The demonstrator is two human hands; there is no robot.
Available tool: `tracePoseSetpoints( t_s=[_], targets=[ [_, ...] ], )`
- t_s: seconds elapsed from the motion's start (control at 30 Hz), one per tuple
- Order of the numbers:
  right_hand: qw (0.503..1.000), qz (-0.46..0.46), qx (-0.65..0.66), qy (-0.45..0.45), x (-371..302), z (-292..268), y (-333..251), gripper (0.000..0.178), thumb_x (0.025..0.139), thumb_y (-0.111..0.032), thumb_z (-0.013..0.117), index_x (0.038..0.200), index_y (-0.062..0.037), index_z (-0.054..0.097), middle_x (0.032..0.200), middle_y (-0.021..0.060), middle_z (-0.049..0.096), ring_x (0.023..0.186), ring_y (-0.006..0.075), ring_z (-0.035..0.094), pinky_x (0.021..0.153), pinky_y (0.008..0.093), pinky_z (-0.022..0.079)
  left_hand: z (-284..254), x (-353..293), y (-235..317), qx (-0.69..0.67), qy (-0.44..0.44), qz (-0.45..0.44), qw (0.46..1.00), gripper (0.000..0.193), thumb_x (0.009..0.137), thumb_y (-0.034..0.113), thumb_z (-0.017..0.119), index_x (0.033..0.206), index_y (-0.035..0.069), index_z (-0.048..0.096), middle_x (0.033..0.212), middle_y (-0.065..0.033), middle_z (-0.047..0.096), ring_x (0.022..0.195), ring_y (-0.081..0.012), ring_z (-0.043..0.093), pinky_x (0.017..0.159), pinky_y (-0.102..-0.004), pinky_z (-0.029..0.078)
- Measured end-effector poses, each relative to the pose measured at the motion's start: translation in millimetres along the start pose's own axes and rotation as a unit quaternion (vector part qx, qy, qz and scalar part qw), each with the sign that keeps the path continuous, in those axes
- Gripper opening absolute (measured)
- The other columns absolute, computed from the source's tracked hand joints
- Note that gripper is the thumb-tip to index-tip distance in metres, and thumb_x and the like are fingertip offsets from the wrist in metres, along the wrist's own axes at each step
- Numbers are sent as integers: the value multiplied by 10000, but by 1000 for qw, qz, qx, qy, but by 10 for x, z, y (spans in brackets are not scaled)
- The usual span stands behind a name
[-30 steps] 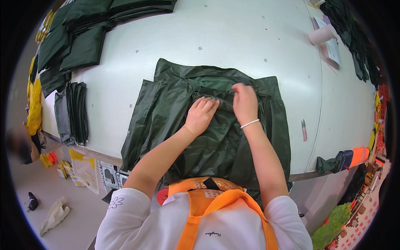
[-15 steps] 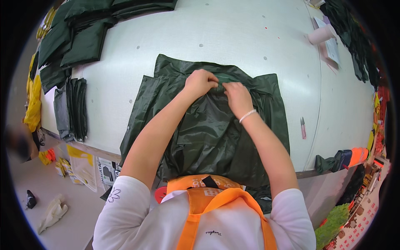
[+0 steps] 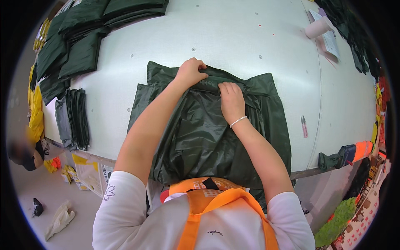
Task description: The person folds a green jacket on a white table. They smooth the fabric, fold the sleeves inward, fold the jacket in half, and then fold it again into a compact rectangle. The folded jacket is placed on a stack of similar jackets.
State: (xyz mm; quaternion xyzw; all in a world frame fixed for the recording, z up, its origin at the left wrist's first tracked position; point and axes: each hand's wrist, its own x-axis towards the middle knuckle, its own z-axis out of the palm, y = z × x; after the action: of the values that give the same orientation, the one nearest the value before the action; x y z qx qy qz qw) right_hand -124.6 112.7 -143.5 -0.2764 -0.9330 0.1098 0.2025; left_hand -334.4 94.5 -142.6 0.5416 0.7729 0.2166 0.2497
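A dark green, shiny waterproof jacket (image 3: pixel 200 133) lies in front of me on the white table, collar end away from me and lower part hanging over the near edge against my apron. My left hand (image 3: pixel 191 73) is at the left part of the collar, its fingers curled at the upper edge and the thumb on the fabric below. Just right of the collar's middle, my right hand (image 3: pixel 231 98) has its fingers bent closed on a rolled fold of the same fabric. The fingertips of both hands are partly hidden in the folds.
Folded dark green garments (image 3: pixel 81 54) are stacked at the far left, with a row of packed dark pieces (image 3: pixel 75 118) nearer. On the right are pink-handled thread snips (image 3: pixel 304 127), a pale roll (image 3: pixel 318 28) on papers, and an orange and dark bundle (image 3: pixel 348 155) by the near edge.
My left hand has moved left and away from me along the collar, apart from the right hand. My right hand has shifted slightly left and nearer, and the collar fabric is now folded over.
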Motion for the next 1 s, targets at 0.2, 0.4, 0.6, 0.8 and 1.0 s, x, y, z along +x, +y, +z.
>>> tracePoseSetpoints(
  t_s=[0.2,0.4,0.6,0.8,1.0],
  targets=[
    [1000,-11,7,4,2,22,34,286,763,-52,533,1043,-4,569,1045,116,581,1027,261,538,988,386,405,-9,147,106,213,-61,129,967,170,786,222,657,847,71,609,836,-108,623,817,-293,617,705,-382,506],
    [998,-16,45,-41,116,-29,114,227,778,-81,561,990,-16,609,960,112,616,959,273,571,881,376,452,-195,-72,363,168,84,186,964,115,871,206,548,868,97,583,776,-87,593,762,-260,633,627,-363,501],
    [981,96,72,-152,562,-56,389,114,813,-162,597,847,-60,635,868,120,644,875,312,613,751,427,496,-177,-417,236,252,126,272,920,86,758,140,573,838,110,581,791,-41,529,796,-204,582,660,-340,485],
    [969,145,76,-187,720,49,421,179,838,-189,558,953,-58,595,956,137,638,890,329,614,750,416,504,371,-311,552,-40,124,222,966,273,786,1,512,1049,-13,585,1169,-146,539,1079,-333,515,884,-391,460],
    [964,191,-86,-166,504,-255,311,546,846,-199,575,1364,-127,415,1243,83,558,1178,233,511,1043,574,269,560,-359,649,68,132,196,969,453,792,179,574,1239,125,528,1203,-217,484,1098,-388,486,891,-440,455]
  ],
)
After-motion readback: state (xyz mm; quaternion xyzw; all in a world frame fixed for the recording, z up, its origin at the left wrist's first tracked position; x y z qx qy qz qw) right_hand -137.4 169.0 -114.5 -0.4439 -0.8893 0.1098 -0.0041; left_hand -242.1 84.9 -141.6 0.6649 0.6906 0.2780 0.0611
